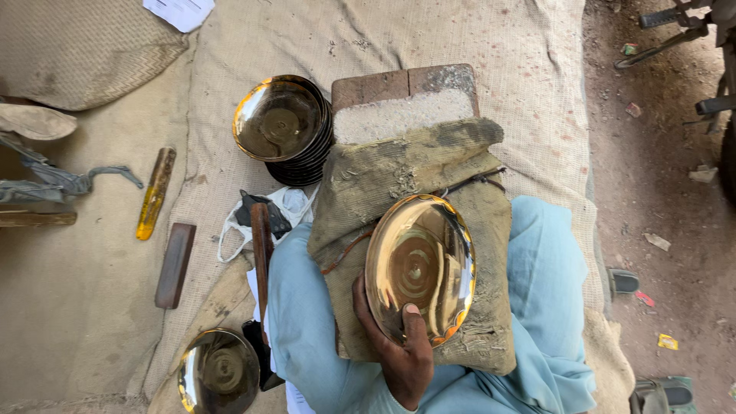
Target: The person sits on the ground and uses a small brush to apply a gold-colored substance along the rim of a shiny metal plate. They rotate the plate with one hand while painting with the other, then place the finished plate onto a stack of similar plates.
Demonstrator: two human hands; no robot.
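A shiny brass plate (420,264) with a scalloped rim lies face up on a worn, padded cloth (383,176) draped over my lap. My left hand (399,353) grips the plate's near edge, thumb on the inside of the rim and fingers curled round the left side and underneath. My right hand is out of sight. Light blue trousers (307,307) cover my legs on both sides of the pad.
A stack of brass plates (284,126) stands at the pad's far left, and a single plate (218,372) lies near left. A wooden-handled tool (262,245), a yellow bar (156,192) and a dark block (175,264) lie on the matting. Bricks (406,83) sit behind; dirt ground is on the right.
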